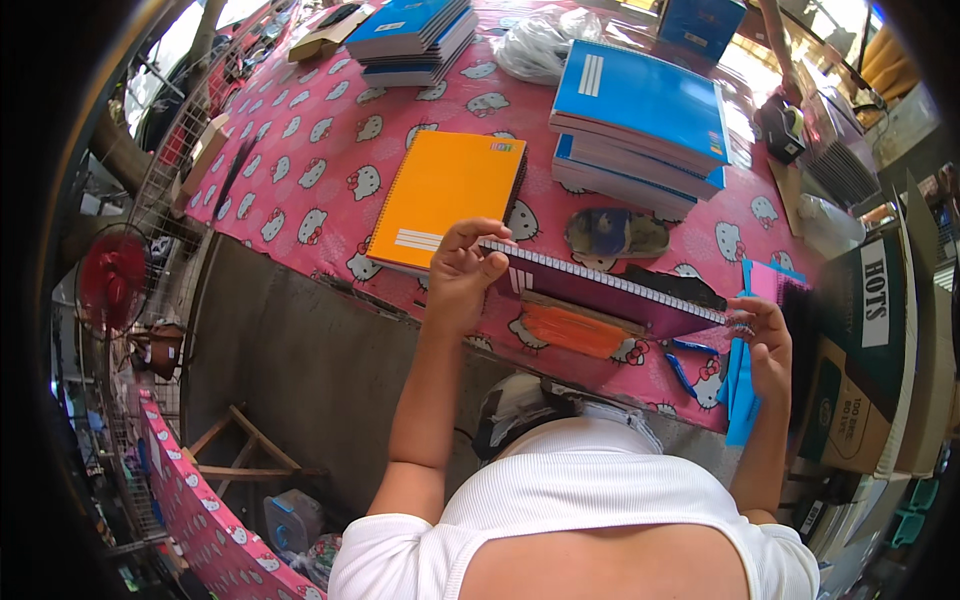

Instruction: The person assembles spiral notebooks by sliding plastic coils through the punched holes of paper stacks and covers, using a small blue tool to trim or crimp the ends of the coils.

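A purple spiral-bound notebook (pixel 600 287) is held up on edge between my two hands, its white coil along the top. My left hand (pixel 465 275) pinches its left end, fingers over the top and thumb near the coil. At the other end, my right hand (pixel 768 345) has its fingers closed on the notebook's corner. Below the notebook, an orange flat item (pixel 575 330) lies on the table. An orange-yellow spiral notebook (pixel 445 195) rests beyond my left hand. Blue pens (pixel 682 372) and blue sheets or covers (pixel 742 395) lie near my right hand.
The table has a pink patterned cover (pixel 300 180). Blue notebooks are stacked at the far right (pixel 640 100) and far left (pixel 410 35). A dark patterned pouch-like item (pixel 615 232), clear plastic bag (pixel 545 45) and tape dispenser (pixel 782 128) lie around. A cardboard box (pixel 850 400) stands right.
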The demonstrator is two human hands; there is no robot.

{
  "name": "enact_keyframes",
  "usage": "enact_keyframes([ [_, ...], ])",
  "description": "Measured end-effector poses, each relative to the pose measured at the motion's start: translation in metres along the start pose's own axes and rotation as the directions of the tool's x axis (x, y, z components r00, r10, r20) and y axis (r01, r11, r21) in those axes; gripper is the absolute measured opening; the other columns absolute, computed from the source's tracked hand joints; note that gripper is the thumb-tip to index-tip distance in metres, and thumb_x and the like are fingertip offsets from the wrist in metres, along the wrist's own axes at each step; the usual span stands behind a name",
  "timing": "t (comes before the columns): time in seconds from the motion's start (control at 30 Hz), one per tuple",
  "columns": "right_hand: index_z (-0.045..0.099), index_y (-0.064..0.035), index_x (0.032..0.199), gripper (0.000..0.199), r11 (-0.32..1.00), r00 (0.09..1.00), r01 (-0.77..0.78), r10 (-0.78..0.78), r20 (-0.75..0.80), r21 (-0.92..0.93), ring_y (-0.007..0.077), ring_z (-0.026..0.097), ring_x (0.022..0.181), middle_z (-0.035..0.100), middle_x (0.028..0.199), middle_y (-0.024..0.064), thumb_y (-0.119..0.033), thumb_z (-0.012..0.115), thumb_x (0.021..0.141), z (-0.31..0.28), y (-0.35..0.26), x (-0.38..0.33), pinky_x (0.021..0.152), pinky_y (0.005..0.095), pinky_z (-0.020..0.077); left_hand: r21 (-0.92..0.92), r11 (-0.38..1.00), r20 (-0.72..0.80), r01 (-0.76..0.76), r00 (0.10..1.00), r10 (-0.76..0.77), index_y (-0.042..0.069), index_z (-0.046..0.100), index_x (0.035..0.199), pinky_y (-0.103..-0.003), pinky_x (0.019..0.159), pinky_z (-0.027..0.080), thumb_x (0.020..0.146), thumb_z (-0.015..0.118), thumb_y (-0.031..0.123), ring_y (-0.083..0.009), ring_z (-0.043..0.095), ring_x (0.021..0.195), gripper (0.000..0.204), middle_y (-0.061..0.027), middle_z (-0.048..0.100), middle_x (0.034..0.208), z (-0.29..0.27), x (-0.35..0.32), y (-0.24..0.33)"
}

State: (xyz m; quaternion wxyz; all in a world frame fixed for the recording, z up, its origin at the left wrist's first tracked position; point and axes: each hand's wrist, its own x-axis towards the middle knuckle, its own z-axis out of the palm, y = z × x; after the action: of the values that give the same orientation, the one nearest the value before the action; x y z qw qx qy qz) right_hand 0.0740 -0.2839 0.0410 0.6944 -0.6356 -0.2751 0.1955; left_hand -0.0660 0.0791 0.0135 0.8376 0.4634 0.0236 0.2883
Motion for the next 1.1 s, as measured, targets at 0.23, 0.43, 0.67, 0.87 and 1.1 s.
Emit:
enact_keyframes([
  [0.23, 0.040, -0.0040, 0.134, 0.072, 0.305, 0.982, -0.153, -0.060, -0.179, -0.940, 0.0333, 0.039, 0.126, 0.042, 0.136, 0.0159, -0.037, 0.071, 0.078, 0.021, 0.113, -0.092, 0.106, 0.0487, 0.0269, 0.004, 0.994, 0.024, 0.111, 0.994, -0.111, 0.000, 0.063, 0.104, -0.024, 0.079, 0.051, 0.080, 0.070, -0.003, -0.0121, 0.060, 0.092, 0.025, -0.0094, 0.064, 0.103, -0.004, 0.018, -0.001],
  [0.43, 0.037, -0.0028, 0.136, 0.077, 0.149, 0.952, -0.305, 0.049, -0.301, -0.941, 0.0378, 0.018, 0.140, 0.025, 0.148, 0.0194, -0.037, 0.072, 0.077, 0.044, 0.101, -0.093, 0.110, 0.0558, 0.0124, 0.051, 0.965, 0.013, 0.257, 0.966, -0.258, 0.000, 0.065, 0.097, -0.026, 0.081, 0.051, 0.077, 0.074, -0.001, -0.0140, 0.062, 0.090, 0.022, -0.0121, 0.065, 0.102, -0.009, 0.037, 0.002],
  [0.67, 0.051, -0.0001, 0.123, 0.063, 0.174, 0.823, -0.562, 0.216, -0.525, -0.809, 0.0314, 0.051, 0.118, 0.054, 0.123, 0.0192, -0.024, 0.076, 0.071, 0.062, 0.075, -0.088, 0.096, 0.0384, 0.0421, 0.418, 0.845, 0.217, -0.333, 0.940, 0.263, -0.003, 0.059, 0.083, -0.029, 0.082, 0.053, 0.074, 0.075, -0.007, -0.0191, 0.063, 0.096, 0.018, -0.0156, 0.065, 0.097, 0.073, 0.029, 0.002],
  [0.87, 0.064, 0.0002, 0.108, 0.042, 0.638, 0.882, 0.052, -0.390, -0.265, -0.769, 0.0280, 0.063, 0.091, 0.063, 0.102, 0.0156, -0.010, 0.077, 0.070, 0.150, -0.061, -0.034, 0.076, 0.0358, 0.0512, 0.419, 0.727, 0.361, -0.544, 0.835, 0.416, -0.004, 0.064, 0.086, -0.027, 0.077, 0.056, 0.071, 0.074, -0.011, -0.0190, 0.067, 0.087, 0.019, -0.0172, 0.067, 0.097, 0.106, 0.012, -0.005],
  [1.1, 0.062, 0.0002, 0.109, 0.044, 0.569, 0.874, 0.106, -0.445, -0.197, -0.816, 0.0320, 0.059, 0.096, 0.061, 0.106, 0.0169, -0.011, 0.077, 0.069, 0.160, -0.078, -0.015, 0.081, 0.0400, 0.0495, 0.416, 0.687, 0.454, -0.596, 0.790, 0.412, -0.006, 0.063, 0.087, -0.029, 0.079, 0.058, 0.070, 0.073, -0.013, -0.0221, 0.067, 0.091, 0.021, -0.0196, 0.065, 0.100, 0.110, 0.008, -0.005],
])
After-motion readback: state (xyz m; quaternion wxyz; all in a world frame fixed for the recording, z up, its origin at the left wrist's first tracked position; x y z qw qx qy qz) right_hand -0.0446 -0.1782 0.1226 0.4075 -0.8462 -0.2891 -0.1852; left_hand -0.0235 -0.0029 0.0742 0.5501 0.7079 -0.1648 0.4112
